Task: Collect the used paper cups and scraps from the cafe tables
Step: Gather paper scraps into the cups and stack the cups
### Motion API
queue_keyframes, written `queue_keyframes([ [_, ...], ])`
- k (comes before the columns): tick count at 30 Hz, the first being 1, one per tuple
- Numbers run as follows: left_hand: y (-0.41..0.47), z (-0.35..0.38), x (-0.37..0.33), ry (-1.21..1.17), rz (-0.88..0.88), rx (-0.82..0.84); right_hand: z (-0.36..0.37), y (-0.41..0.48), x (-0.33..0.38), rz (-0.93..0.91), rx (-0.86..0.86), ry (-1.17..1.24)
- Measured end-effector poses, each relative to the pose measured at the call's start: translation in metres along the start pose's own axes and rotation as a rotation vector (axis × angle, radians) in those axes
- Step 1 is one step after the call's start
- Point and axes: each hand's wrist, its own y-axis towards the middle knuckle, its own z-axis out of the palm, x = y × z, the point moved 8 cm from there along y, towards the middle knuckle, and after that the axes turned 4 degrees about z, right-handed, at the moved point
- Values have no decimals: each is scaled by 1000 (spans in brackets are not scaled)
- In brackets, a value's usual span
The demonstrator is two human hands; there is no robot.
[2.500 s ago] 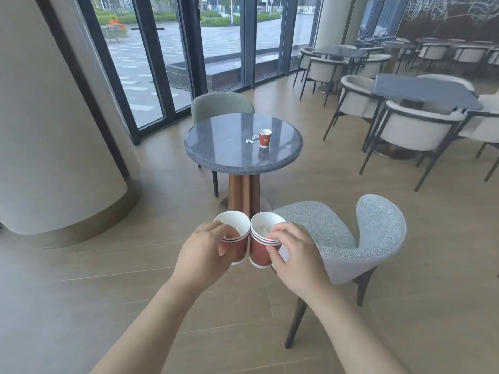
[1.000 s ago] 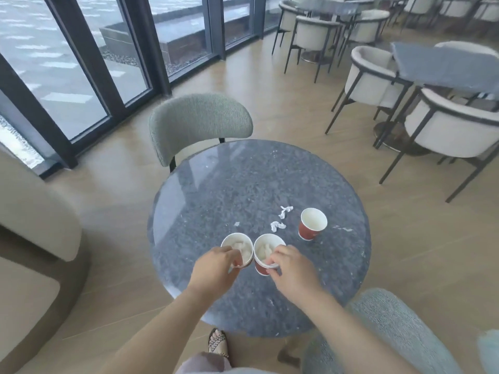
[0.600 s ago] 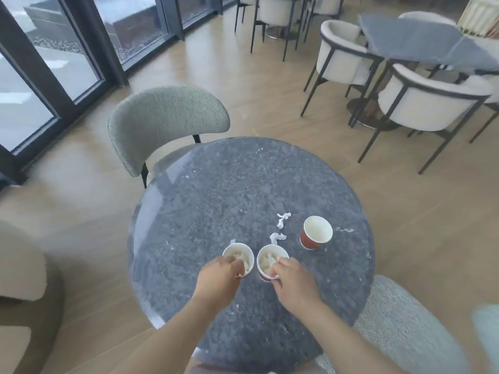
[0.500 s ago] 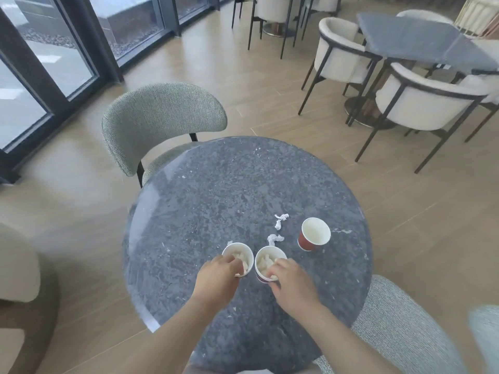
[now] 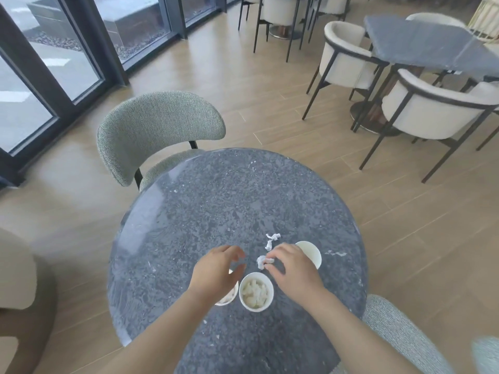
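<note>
Your right hand (image 5: 293, 268) pinches a paper scrap (image 5: 262, 261) at table (image 5: 189, 211) centre, left hand (image 5: 217, 268) open, empty. Drop it in cup (image 5: 256, 291) at 6 o'clock; grab 12 o'clock scraps (image 5: 271, 240) next.

Three paper cups (image 5: 256, 291) on one round stone table (image 5: 216, 206) — two holding scraps. Three loose paper scraps (image 5: 264, 261). Two hands (image 5: 216, 268). Nearby chairs — two green-grey (image 5: 159, 130), four cream.

a round dark speckled stone table (image 5: 205, 211) carries three paper cups: two filled with scraps (image 5: 256, 291) (image 5: 228, 296) standing side by side, a third (image 5: 310, 253) apart, and white paper scraps (image 5: 270, 240) between.
</note>
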Motion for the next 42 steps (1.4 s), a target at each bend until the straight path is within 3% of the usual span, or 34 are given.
queue_keyframes([
  [10, 65, 26, -9, -1, -82, 94, -17, 74, -46, -13, 50, -27],
  [21, 126, 114, -11, 118, -100, 478, -11, 108, -121, 71, 111, 12],
  [29, 136, 151, -2, 176, -78, 648, -1, 112, -139, 86, 119, 43],
  [33, 131, 146, 6, 92, -116, 613, 7, 111, -139, 103, 161, 66],
  [38, 120, 109, 8, 2, -144, 419, 8, 105, -133, 109, 200, 122],
  [42, 103, 76, 6, -53, -152, 289, 12, 86, -131, 153, 340, 127],
])
